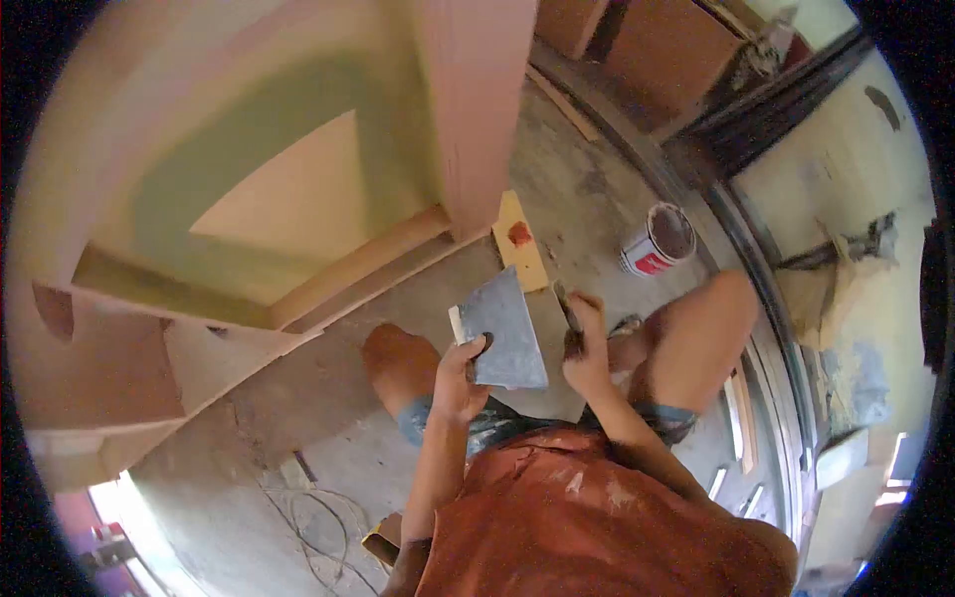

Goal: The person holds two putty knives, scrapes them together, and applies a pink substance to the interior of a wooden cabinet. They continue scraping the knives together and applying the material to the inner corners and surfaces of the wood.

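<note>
My left hand [462,383] is closed on the edge of a flat grey board [500,333], with the thumb over its face. A pale strip like a handle shows at the board's left side. To the right, my right hand [587,343] grips a thin, dark-bladed putty knife [565,303], its blade pointing up and away from me. The knife and the board are apart, with a small gap between them. Part of the knife is hidden by my fingers.
A wooden cabinet frame [477,119] stands at the front left. A yellow board [520,244] with a reddish smear lies on the concrete floor [348,408]. An open paint can [657,242] sits at the right. Cable [318,527] lies at the lower left.
</note>
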